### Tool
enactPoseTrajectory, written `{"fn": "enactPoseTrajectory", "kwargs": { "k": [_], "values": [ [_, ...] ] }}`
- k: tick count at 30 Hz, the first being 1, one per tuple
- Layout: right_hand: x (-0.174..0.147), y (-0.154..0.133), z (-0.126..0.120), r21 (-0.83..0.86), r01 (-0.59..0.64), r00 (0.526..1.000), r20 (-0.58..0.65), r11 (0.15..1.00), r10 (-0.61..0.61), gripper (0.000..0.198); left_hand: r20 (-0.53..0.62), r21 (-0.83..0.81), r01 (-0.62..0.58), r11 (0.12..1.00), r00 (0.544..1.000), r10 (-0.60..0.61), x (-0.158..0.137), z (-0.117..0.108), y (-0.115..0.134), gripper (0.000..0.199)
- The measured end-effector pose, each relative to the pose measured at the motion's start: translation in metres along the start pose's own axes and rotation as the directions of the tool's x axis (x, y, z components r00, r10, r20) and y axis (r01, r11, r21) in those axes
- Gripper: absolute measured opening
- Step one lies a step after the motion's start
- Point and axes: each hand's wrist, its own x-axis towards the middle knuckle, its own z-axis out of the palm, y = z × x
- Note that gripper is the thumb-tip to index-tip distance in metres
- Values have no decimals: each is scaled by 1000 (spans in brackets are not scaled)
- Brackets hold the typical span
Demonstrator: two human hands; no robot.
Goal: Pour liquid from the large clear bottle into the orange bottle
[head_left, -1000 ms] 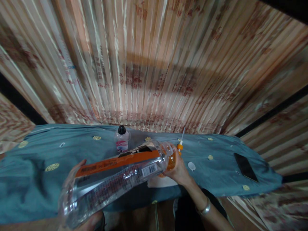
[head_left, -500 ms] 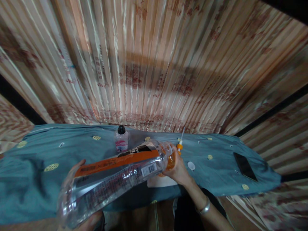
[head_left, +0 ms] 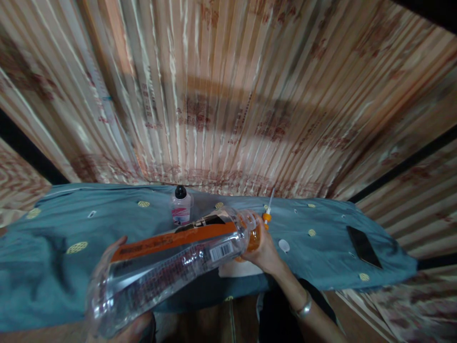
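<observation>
A large clear plastic bottle point(head_left: 171, 262) with an orange and black label is tilted over the bed, its base toward me at the lower left and its neck at the right. My left hand point(head_left: 124, 324) is wrapped round the base end, its fingers partly behind the plastic. My right hand point(head_left: 266, 252) closes round the neck end, where amber colour shows through. Whether the amber part belongs to this bottle or another container, I cannot tell. Beneath that hand sits a pale object point(head_left: 237, 270), partly covered. Just beyond my right fingers is an orange and white piece with a thin stem point(head_left: 267, 216).
A small clear bottle with a black cap point(head_left: 181, 207) stands behind the large one. On the teal bedspread point(head_left: 117, 216) are a white disc point(head_left: 284, 246) and, farther right, a dark phone point(head_left: 364, 247). A patterned curtain point(head_left: 214, 95) hangs behind.
</observation>
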Motion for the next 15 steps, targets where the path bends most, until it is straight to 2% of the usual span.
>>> {"fn": "enactPoseTrajectory", "kwargs": {
  "k": [3,6,11,15],
  "values": [
    [0,0,0,10,-6,1000,3,1000,6,94,22,4,26,1000,999,-26,1,-4,1,90],
    [0,-1,0,16,-11,1000,-1,1000,11,93,38,60,-50,997,998,47,2,-3,6,83],
    [0,0,0,29,-22,1000,-1,999,22,94,-1,233,-141,962,989,146,2,7,12,91],
    [0,0,0,25,-21,1000,6,999,21,95,-12,247,-166,955,985,174,1,7,7,93]
  ]
}}
